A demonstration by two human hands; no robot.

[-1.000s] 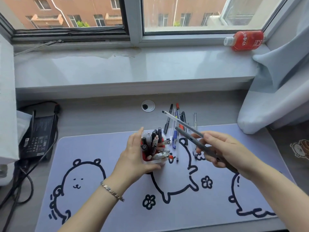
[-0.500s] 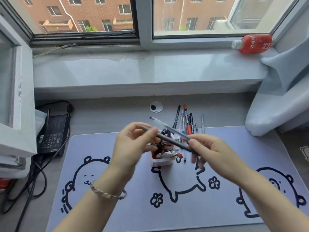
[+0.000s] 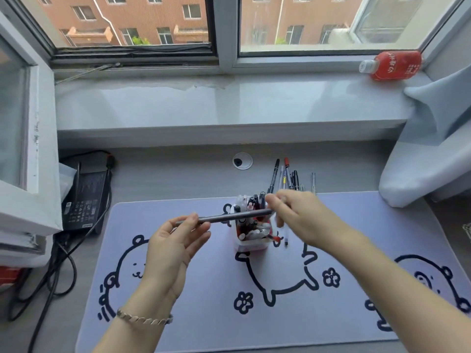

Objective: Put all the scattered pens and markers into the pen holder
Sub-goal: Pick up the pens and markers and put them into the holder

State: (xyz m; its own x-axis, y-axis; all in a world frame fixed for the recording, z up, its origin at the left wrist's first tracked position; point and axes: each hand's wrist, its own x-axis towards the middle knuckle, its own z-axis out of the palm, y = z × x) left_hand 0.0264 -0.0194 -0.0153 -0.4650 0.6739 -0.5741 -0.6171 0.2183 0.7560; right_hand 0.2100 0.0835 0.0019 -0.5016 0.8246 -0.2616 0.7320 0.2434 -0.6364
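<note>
A white pen holder (image 3: 251, 245) stands on the desk mat, packed with several pens and markers. Just above it a grey pen (image 3: 229, 217) lies level in the air. My left hand (image 3: 173, 245) pinches its left end between thumb and fingers. My right hand (image 3: 303, 215), blurred, closes on its right end over the holder's rim. Several scattered pens (image 3: 286, 177) lie side by side behind the holder, across the mat's far edge. One clear pen (image 3: 286, 236) shows just right of the holder under my right hand; I cannot tell whether it lies on the mat or is held.
The mat (image 3: 216, 322) bears black bear drawings. A black power adapter (image 3: 84, 200) with cables sits left of it. A cable hole (image 3: 242, 161) is in the desk behind. A red bottle (image 3: 393, 66) lies on the window sill. A grey curtain (image 3: 428, 154) hangs at right.
My left hand left the holder and took the grey pen's left end. The pen swung from slanted at the right to level above the holder. My right hand moved left toward the holder.
</note>
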